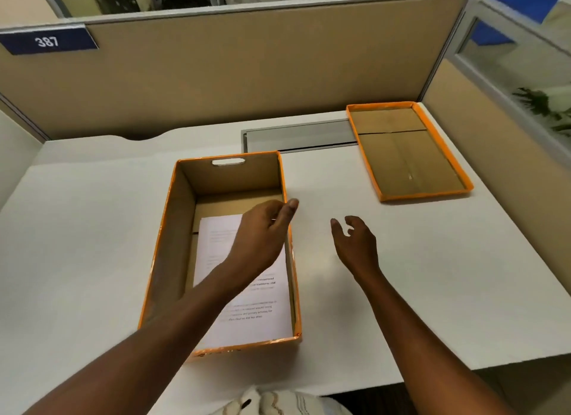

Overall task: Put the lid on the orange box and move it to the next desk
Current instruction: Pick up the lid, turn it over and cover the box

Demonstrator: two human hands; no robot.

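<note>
Orange box (173, 244) open on the table (401, 275), paper (247, 315) inside; lid (408, 152) upturned well apart; left hand (262, 235) and right hand (355, 244) empty, loosely spread, presumably heading lidward

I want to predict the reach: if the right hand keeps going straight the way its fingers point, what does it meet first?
Probably bare desk. The right hand points up and slightly left, between the box and the lid; depth is uncertain.

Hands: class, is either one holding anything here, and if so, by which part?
Nothing is held. The left hand hovers open over the box; the right hand hangs open above the desk. The lid lies untouched.
</note>
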